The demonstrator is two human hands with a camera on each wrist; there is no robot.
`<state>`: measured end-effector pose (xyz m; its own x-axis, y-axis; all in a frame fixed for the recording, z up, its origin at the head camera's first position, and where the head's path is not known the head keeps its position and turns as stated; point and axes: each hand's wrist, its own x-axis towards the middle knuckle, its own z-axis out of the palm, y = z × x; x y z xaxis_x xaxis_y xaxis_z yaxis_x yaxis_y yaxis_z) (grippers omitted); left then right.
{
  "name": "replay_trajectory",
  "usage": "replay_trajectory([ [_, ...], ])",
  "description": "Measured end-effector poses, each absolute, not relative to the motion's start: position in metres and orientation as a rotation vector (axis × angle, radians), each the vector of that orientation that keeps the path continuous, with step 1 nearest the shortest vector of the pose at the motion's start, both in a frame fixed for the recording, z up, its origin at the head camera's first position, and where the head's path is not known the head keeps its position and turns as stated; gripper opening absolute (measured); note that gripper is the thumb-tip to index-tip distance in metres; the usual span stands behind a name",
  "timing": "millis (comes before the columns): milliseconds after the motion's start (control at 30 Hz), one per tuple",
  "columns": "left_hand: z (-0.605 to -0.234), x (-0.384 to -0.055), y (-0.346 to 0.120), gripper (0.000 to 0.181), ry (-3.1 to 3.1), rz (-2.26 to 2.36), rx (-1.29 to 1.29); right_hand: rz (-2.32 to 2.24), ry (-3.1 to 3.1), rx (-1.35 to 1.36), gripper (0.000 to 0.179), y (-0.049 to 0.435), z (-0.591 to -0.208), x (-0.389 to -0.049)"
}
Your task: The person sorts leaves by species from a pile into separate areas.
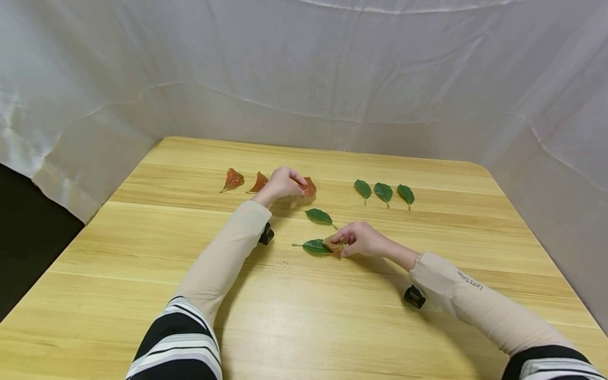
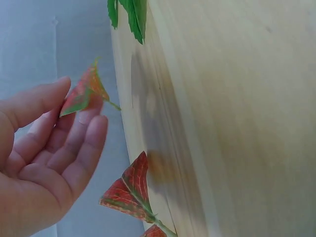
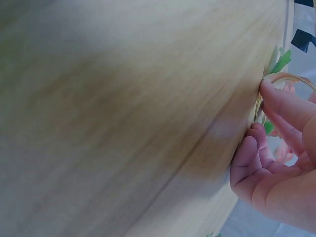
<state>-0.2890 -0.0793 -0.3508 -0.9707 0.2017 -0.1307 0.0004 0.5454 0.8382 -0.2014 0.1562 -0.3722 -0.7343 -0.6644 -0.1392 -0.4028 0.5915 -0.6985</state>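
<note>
Thumb and fingertips of my left hand (image 1: 285,184) pinch a red leaf (image 1: 309,187), raised off the table in the left wrist view, where yellow and green patches mark the leaf (image 2: 81,94). Two more red leaves, one partly covered by that hand, lie to its left; the outer leaf (image 1: 233,179) shows whole. Lower down, my right hand (image 1: 362,240) pinches an orange-brown leaf (image 1: 331,244), which overlaps the tip of a green leaf (image 1: 314,246). Its fingertips are close to the wood. Just above lies another green leaf (image 1: 320,216), stem towards the right hand.
Three green leaves, the middle leaf (image 1: 382,192) among them, form a row at the back right of the wooden table (image 1: 294,316). White cloth (image 1: 304,68) hangs behind and beside the table.
</note>
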Motion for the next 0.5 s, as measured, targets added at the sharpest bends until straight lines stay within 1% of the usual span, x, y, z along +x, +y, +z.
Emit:
replay_trajectory([
  [100,-0.3512,-0.2896,-0.0787,0.019,2.563,1.442,0.169,-0.921,2.443,-0.861,0.031,0.1562,-0.3725,-0.2015],
  [500,-0.3497,-0.2922,-0.0774,0.023,2.640,1.501,0.299,-0.916,2.447,-0.848,0.030,0.1563,-0.3725,-0.2015],
])
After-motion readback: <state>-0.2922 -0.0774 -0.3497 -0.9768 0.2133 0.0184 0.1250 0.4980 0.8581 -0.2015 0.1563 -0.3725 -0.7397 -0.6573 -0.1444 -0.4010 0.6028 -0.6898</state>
